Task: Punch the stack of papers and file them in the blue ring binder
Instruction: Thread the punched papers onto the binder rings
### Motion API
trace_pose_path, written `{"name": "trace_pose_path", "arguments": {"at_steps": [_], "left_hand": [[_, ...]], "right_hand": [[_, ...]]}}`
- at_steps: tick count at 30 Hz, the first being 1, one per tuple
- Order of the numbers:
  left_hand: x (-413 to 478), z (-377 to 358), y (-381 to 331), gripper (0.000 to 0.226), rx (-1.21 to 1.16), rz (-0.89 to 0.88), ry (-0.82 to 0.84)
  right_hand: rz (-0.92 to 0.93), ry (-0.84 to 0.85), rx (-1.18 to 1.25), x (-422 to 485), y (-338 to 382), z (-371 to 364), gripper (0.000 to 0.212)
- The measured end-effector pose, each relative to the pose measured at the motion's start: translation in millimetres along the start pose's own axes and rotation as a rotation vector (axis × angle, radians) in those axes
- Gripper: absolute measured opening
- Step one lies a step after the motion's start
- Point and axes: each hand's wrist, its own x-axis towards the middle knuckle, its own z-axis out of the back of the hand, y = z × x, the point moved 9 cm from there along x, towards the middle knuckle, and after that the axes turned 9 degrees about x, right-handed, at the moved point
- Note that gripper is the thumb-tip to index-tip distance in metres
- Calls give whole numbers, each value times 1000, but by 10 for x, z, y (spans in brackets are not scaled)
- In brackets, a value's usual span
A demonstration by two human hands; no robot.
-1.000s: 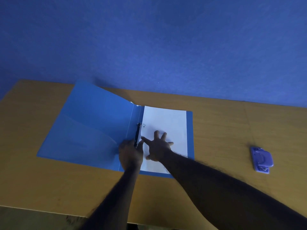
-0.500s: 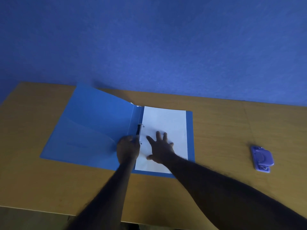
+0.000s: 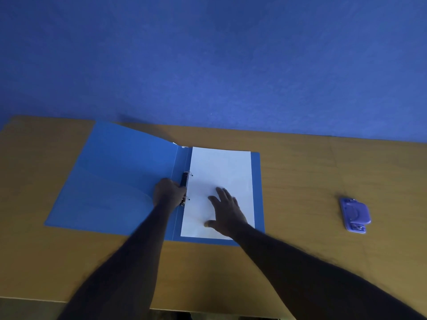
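L hand curled on binder ring clip; R hand flat, fingers spread, on papers, 3 o'clock of L.

Right hand slid away from rings, fingers closer, left hand edged up

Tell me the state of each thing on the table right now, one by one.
blue ring binder: open, lying on the table.
ring mechanism: gripped by the left hand; rings open or closed unclear.
stack of papers: in the binder's right half, edge at the rings.
right hand: flat, pressing the papers.
hole punch: lying apart at right, untouched.
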Motion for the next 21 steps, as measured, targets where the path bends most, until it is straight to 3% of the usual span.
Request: {"name": "trace_pose_path", "arguments": {"at_steps": [6, 10, 15, 21], "left_hand": [[-16, 66, -98, 9, -107, -105, -37], [-112, 60, -236, 19, -118, -246, -95], [-204, -88, -358, 25, 129, -431, -131], [-315, -147, -385, 27, 317, -440, -167]], "right_hand": [[-10, -4, 7, 1, -10, 5, 81], [-18, -2, 13, 1, 6, 8, 81], [-30, 5, 14, 6, 3, 9, 81], [-38, -5, 2, -32, -17, 31, 81]]}}
